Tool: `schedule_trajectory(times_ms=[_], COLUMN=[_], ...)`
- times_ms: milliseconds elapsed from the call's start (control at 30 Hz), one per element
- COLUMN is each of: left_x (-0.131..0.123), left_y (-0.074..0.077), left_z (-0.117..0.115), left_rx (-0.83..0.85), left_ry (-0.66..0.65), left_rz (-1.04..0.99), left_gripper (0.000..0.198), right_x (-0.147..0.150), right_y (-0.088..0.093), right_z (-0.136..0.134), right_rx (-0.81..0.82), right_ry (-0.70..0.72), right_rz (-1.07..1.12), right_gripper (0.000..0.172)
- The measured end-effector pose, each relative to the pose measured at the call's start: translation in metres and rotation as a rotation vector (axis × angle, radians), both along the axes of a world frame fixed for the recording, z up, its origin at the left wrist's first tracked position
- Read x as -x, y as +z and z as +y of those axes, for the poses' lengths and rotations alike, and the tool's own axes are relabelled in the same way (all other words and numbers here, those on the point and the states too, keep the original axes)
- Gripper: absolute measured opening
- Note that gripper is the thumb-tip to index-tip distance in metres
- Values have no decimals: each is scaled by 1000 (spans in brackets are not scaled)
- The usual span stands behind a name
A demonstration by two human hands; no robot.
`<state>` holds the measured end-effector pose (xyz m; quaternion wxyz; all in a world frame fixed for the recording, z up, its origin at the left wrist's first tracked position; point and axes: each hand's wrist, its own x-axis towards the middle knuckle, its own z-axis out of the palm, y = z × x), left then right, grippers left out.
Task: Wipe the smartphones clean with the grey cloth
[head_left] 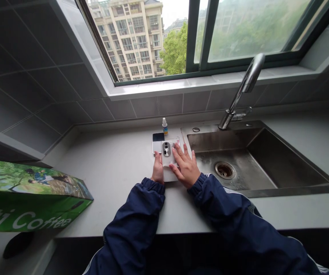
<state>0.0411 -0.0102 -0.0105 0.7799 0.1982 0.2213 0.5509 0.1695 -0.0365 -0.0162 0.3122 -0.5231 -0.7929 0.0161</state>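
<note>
A white smartphone (167,153) with a round camera module lies back-up on a white flat pad (172,175) on the counter. My left hand (157,169) grips the phone's lower left edge. My right hand (185,165) presses on its right side with spread fingers. A clear plastic piece (174,143), perhaps a case or film, sits at the phone's upper right. Just left of the phone lies a black-and-white card (158,142). A small spray bottle (165,126) stands behind them.
A steel sink (233,168) with a drain and tall faucet (240,91) lies to the right of my hands. A green coffee-branded bag (27,198) stands at the left on the grey counter (110,179). Tiled wall and a window run along the back.
</note>
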Motion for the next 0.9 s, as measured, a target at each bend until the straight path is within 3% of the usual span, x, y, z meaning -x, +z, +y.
schedule_trajectory(times_ms=[300, 467, 633, 733, 900], left_x=[5, 6, 4, 2, -1], left_y=[2, 3, 3, 0, -2], left_z=[2, 4, 3, 0, -5], left_rx=[11, -8, 25, 7, 15], left_ry=[60, 162, 174, 106, -68], left_rz=[-60, -32, -34, -24, 11], left_gripper=[72, 72, 69, 65, 61], right_x=[-9, -7, -2, -1, -6], right_y=[-1, -5, -11, -10, -4], right_z=[9, 10, 7, 5, 7], right_rx=[-266, -240, -98, -8, -8], right_ry=[61, 113, 189, 131, -11], right_rz=[375, 396, 153, 71, 133], right_gripper=[31, 21, 43, 55, 61])
